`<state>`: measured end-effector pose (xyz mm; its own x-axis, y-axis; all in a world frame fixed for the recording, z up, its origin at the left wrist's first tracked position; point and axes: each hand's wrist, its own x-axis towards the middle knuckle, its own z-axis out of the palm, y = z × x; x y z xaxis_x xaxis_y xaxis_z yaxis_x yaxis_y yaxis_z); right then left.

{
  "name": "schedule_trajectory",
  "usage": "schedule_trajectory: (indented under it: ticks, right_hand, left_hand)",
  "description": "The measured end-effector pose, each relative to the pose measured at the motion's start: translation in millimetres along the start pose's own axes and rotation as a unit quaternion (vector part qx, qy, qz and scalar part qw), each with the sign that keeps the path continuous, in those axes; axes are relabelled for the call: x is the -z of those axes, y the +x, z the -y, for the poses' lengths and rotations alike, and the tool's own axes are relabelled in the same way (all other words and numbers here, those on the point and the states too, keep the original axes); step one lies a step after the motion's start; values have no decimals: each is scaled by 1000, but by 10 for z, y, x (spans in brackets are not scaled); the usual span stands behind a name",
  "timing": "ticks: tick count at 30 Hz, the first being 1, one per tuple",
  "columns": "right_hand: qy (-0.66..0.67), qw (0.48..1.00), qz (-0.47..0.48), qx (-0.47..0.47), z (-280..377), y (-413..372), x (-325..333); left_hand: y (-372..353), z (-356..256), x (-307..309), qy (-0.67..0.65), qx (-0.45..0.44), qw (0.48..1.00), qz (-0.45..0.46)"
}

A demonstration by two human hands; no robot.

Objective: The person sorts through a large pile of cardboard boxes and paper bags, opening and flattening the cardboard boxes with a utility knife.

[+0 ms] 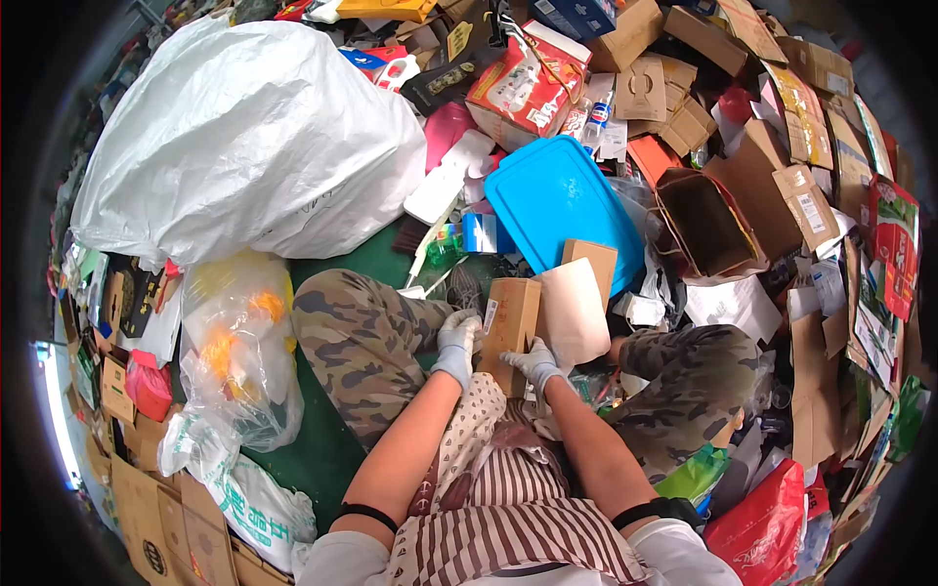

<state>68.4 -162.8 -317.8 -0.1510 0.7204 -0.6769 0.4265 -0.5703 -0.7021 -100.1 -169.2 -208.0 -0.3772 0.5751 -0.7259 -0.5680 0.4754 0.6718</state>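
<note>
A small brown cardboard box point(510, 317) stands between my legs with a white label on its left side. My left hand point(457, 347), in a pale work glove, presses against the left side of the box. At its lower right edge, my right hand point(534, 365), gloved too, has its fingers on the cardboard. Both hands grip the box together. Just right of it lies a cream-coloured rounded piece point(574, 313), with a brown cardboard piece point(592, 259) behind. A blue plastic lid point(562, 200) lies beyond them.
A big white sack point(254, 137) fills the upper left. Below it sits a clear bag point(239, 342) with orange and yellow contents. An open carton point(713, 230) and flattened cardboard are heaped at right. A red bag point(767, 527) lies lower right. Green floor point(327, 479) shows at left.
</note>
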Motion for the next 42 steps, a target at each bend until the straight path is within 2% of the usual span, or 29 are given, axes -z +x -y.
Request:
schedule_trajectory:
  ticks: [1,2,3,4,7,8,9,11,13,14,16,17,19,20,21,22,23,25,27,28,29,31,32,33,35,36,37,40,42]
  right_hand:
    - [10,999,-9,31,79,19,43]
    - [19,998,-17,62,224,-28,81]
    - [30,995,-24,95,371,-82,105]
    - [56,992,-7,116,721,-291,214]
    - [92,973,119,173,1506,-872,603]
    - [108,965,151,183,1630,-1047,672]
    - [123,956,183,191,1707,-1220,725]
    - [128,948,211,201,1722,-1483,733]
    - [117,950,203,206,1581,-1737,677]
    - [55,954,207,212,1489,-1834,709]
    - [-61,951,208,220,1331,-1984,864]
    - [72,965,193,164,1378,-2136,943]
    - [102,973,86,186,1337,-2209,1265]
    - [221,960,108,133,1452,-2346,1395]
    - [335,930,126,82,1603,-2512,1495]
    - [427,901,71,-10,1674,-2623,1438]
    - [512,853,70,-75,1683,-2779,1381]
    - [458,876,97,-114,1470,-2977,1243]
    - [459,856,148,-186,1293,-3239,1098]
    - [438,871,176,-137,1185,-3343,1063]
    - [412,902,58,-115,1105,-3354,997]
    - [284,956,76,9,1292,-3444,1275]
    - [263,958,26,115,1429,-3478,1312]
    - [180,963,52,196,1531,-3479,1506]
    - [12,970,-35,240,1855,-3534,1581]
    - [-93,955,-77,272,1996,-3550,1616]
    - [-241,909,-94,328,2088,-3541,1639]
    - [-330,839,-101,421,2202,-3434,1526]
    - [-389,797,-97,452,2282,-3352,1497]
  left_hand:
    - [9,-37,15,-2,-8,1000,-10]
    - [147,-1,63,1,-58,998,-23]
    - [282,11,184,-39,-79,996,34]
    - [237,-86,165,-50,-83,995,38]
    - [-116,-544,-7,-41,-204,974,93]
    - [-135,-681,34,-3,-276,944,181]
    - [-467,-973,-32,-19,-277,934,223]
    - [-469,-1148,-25,-3,-304,879,367]
    - [-737,-1280,-29,6,-223,871,439]
    - [-858,-1331,-36,14,-180,861,475]
    - [-966,-1250,-14,56,-187,839,508]
    - [-1029,-1213,-1,79,-187,826,526]
    - [-1154,-1178,13,96,-178,818,539]
    - [-1181,-1146,4,109,-182,807,551]
    - [-1203,-1118,-22,122,-188,795,564]
    - [-1192,-1030,-64,119,-195,792,566]
    - [-1222,-998,-99,106,-187,792,571]
    - [-1260,-964,-169,80,-173,793,578]
    - [-1299,-968,-209,69,-178,791,582]
    - [-1291,-962,-205,67,-183,784,589]
    - [-1282,-952,-212,66,-187,778,597]
    - [-1316,-908,-222,59,-182,777,600]
    - [-1316,-898,-225,68,-183,774,603]
    - [-1312,-906,-238,78,-187,768,607]
    - [-1328,-906,-253,117,-203,757,610]
    - [-1338,-900,-259,126,-200,753,614]
    - [-1353,-892,-257,133,-198,750,617]
    - [-1448,-870,-247,114,-169,757,621]
    - [-1433,-857,-220,147,-186,736,634]
